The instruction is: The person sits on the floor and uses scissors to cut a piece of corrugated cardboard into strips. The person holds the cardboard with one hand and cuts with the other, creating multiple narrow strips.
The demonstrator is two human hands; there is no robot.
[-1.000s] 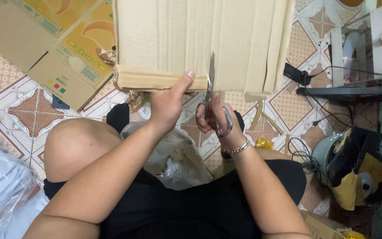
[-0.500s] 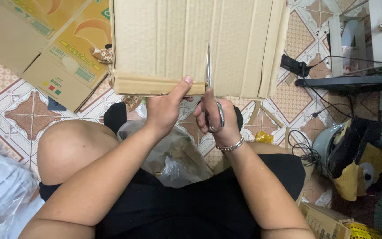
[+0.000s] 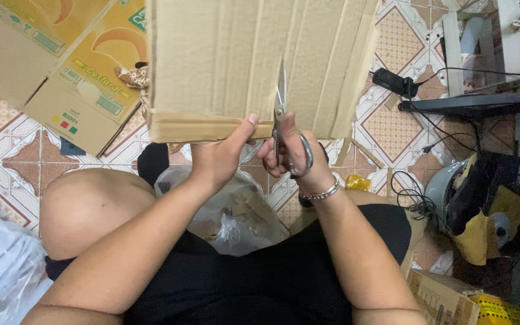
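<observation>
head view, near to far: clear plastic bag rests in the lap betw. the knees. above it the left hand has its grip pinched on the folded near edge of the cardboard sheet, thumb on top. right hand has fingers closed through the scissors handles, blades nearly together inside the cut. risk, imo: left thumb sits just beside the blades, so a slip or a buckling sheet could nick it. scissors' long axis runs straight away from the body, tip pointing up-frame into the sheet. beyond: printed flattened box on the tiled floor.
</observation>
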